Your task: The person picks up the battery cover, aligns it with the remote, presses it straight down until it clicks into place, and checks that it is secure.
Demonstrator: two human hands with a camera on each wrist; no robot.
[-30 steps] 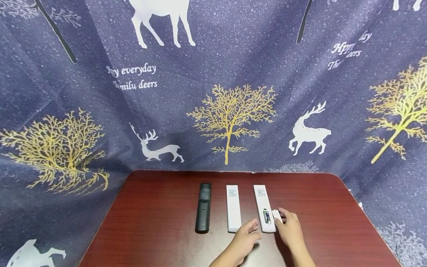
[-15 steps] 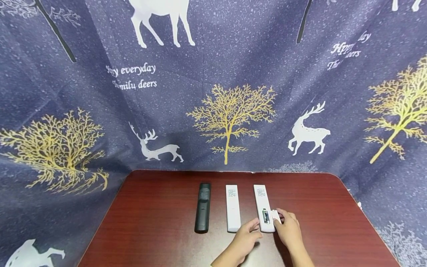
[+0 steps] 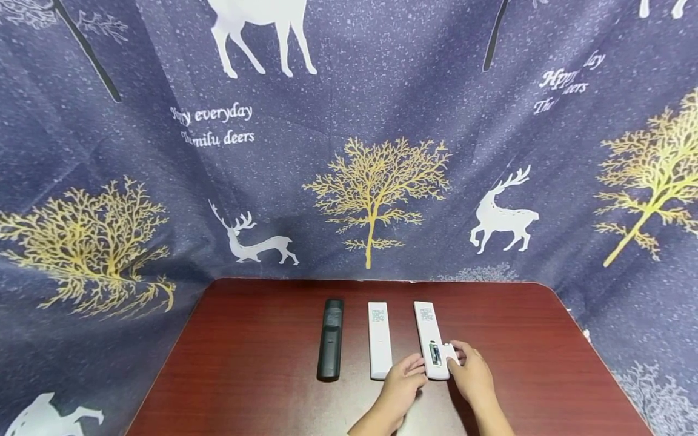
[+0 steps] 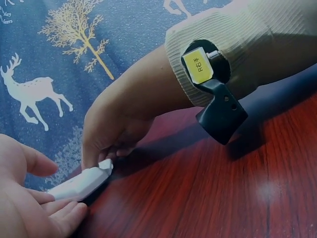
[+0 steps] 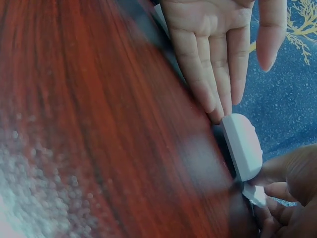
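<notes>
A white remote control [image 3: 426,319] lies face down at the right of the table, its battery compartment [image 3: 434,353] uncovered and a battery showing inside. My right hand [image 3: 473,376] pinches the small white battery cover [image 3: 449,351] right beside the remote's right edge. On the other side, my left hand [image 3: 401,386] touches the remote's left edge near its lower end, fingers extended. In the right wrist view the left fingertips [image 5: 220,114] meet one side of the remote [image 5: 242,146], while the cover [image 5: 254,195] sits between right thumb and fingers.
A second white remote [image 3: 380,339] lies just left of my left hand, with a black remote [image 3: 329,342] farther left. All rest on the dark red table [image 3: 256,363]. A patterned blue cloth [image 3: 327,200] hangs behind the table's back edge.
My left hand has moved slightly right and its fingers now touch the remote's left edge. The right hand keeps the battery cover near the compartment, with hardly any movement.
</notes>
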